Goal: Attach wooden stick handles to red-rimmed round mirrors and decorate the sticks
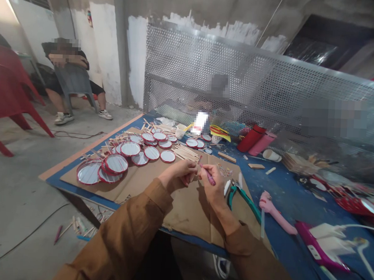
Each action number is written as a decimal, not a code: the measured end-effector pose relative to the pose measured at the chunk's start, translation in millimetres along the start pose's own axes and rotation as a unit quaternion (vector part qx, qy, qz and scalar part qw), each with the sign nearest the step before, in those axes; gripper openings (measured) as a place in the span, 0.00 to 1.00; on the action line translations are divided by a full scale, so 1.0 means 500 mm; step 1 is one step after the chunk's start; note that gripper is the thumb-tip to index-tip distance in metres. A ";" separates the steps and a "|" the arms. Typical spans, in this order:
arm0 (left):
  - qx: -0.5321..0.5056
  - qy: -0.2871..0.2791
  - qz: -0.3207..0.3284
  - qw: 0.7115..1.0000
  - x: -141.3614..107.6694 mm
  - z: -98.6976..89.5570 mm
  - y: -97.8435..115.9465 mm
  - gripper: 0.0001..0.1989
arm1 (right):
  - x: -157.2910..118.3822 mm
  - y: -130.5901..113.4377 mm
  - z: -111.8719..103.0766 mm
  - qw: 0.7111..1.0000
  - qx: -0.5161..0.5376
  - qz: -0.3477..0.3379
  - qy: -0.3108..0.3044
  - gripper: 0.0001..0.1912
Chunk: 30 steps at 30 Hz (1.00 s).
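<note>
Pink marker [210, 177] sits pinched in the right hand's [214, 184] fingers; the left hand's [177, 174] fingers grip a wooden craft stick [197, 165] above brown cardboard [187, 210] on the blue table [283, 206].

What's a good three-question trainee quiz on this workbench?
1. Which hand, the left or the right, holds the pink pen?
2. True or false: the red-rimmed discs lie on the cardboard.
3. What is the green-handled tool beside the right hand?

Key: 1. The right. 2. True. 3. Pliers.
</note>
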<state>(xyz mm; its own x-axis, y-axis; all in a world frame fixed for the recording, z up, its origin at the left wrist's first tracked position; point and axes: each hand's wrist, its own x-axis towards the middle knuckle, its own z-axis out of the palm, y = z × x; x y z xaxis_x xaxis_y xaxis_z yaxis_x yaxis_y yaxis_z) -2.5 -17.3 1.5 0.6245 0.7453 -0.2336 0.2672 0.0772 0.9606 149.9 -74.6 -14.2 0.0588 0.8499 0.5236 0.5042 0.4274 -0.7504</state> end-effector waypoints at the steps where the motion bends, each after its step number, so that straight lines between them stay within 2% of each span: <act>1: 0.001 0.000 0.003 1.000 -0.001 0.000 0.000 0.07 | 0.000 0.000 0.000 1.000 -0.005 -0.003 -0.006 0.12; 7: -0.002 0.000 0.002 1.000 0.007 -0.002 -0.011 0.07 | -0.001 -0.001 -0.001 1.000 -0.015 0.001 0.014 0.11; 11: -0.005 0.002 0.012 1.000 0.015 -0.003 -0.019 0.07 | 0.000 0.000 0.000 1.000 -0.006 -0.002 -0.011 0.11; 13: -0.004 0.004 0.009 1.000 0.017 -0.004 -0.021 0.08 | 0.000 0.000 0.000 1.000 -0.019 0.002 -0.001 0.10; 16: 0.000 0.004 0.005 1.000 0.017 -0.005 -0.022 0.08 | -0.001 0.001 -0.001 1.000 -0.011 0.010 0.015 0.11; 20: 0.002 0.004 0.010 1.000 0.015 -0.004 -0.020 0.07 | -0.001 -0.001 0.000 1.000 0.001 0.002 -0.006 0.11; 24: 0.004 0.006 0.001 1.000 0.013 -0.003 -0.018 0.09 | 0.000 -0.001 0.000 1.000 -0.003 0.013 0.013 0.11; 30: -0.008 0.006 0.004 1.000 0.011 -0.002 -0.013 0.09 | -0.001 0.005 -0.001 1.000 -0.002 0.012 -0.001 0.11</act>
<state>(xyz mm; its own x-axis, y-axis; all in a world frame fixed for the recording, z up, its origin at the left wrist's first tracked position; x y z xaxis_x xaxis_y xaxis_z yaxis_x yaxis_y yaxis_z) -1.8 -13.1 -5.8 0.6171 0.7542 -0.2245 0.2510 0.0818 0.9645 151.5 -73.9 -16.2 0.0694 0.8599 0.5057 0.5062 0.4065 -0.7606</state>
